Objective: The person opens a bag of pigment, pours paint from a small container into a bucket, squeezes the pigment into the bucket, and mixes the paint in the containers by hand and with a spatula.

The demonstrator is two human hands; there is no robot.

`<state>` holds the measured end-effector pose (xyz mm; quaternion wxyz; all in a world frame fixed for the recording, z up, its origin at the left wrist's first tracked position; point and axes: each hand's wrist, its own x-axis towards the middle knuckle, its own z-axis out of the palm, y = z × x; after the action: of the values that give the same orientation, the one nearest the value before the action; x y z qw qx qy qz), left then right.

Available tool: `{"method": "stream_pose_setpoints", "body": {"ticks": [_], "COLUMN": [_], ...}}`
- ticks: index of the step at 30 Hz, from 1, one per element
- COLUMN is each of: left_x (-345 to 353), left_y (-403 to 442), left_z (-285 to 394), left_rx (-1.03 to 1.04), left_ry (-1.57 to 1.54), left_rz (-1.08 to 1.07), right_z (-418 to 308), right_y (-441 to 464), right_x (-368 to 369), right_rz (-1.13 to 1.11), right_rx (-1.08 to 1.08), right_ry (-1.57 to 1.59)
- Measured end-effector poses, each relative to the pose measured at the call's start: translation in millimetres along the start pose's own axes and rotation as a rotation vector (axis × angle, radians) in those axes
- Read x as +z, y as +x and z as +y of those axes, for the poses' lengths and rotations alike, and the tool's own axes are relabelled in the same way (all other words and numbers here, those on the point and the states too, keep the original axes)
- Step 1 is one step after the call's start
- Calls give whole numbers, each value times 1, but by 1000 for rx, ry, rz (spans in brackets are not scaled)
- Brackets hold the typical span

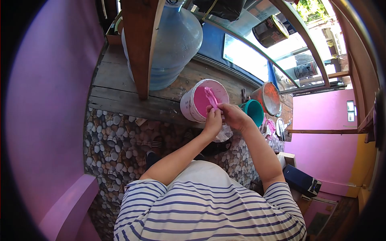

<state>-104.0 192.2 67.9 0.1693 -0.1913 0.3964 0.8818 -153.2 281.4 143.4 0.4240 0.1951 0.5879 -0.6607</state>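
Note:
Both hands meet at the near rim of a white bucket (pixel 188 105) that has pink paint inside. My left hand (pixel 214 119) is closed, its fingers pinching a crumpled plastic bag (pixel 210 95) coated in pink paint. My right hand (pixel 235 115) grips the same plastic from the other side, fingertips against those of the left. The pink end sticks up over the bucket's opening. Clear plastic (pixel 223 134) hangs below the hands; whether it is one piece with the pink part is hidden by the fingers.
Right of the bucket stand a teal container (pixel 254 111) and an orange-stained bucket (pixel 266 99), with pink-smeared plastic (pixel 271 127) beyond. A large water bottle (pixel 173 48) stands behind a wooden post (pixel 140 52). Paint cans (pixel 270 32) sit on the glass shelf.

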Motion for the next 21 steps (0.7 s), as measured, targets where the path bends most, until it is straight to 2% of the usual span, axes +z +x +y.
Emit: {"method": "stream_pose_setpoints", "body": {"ticks": [2, 5, 8, 10, 17, 21], "left_x": [0, -3, -5, -7, -10, -16], "left_y": [-1, -1, -1, 0, 12, 20], "left_z": [0, -5, -7, -8, -26, -38], "left_rx": [-22, -3, 53, 182, 253, 303], "left_ry": [-31, 53, 224, 420, 448, 480], "left_rz": [6, -55, -70, -53, -43, -43], "right_z": [-4, 6, 3, -2, -4, -4], "right_y": [-9, -1, -3, -3, 18, 25], "right_x": [11, 7, 16, 21, 16, 20], "right_rz": [73, 57, 155, 157, 233, 292], "right_rx": [-5, -72, -62, -53, -80, -68], "right_ry": [16, 32, 39, 29, -96, -3]}}
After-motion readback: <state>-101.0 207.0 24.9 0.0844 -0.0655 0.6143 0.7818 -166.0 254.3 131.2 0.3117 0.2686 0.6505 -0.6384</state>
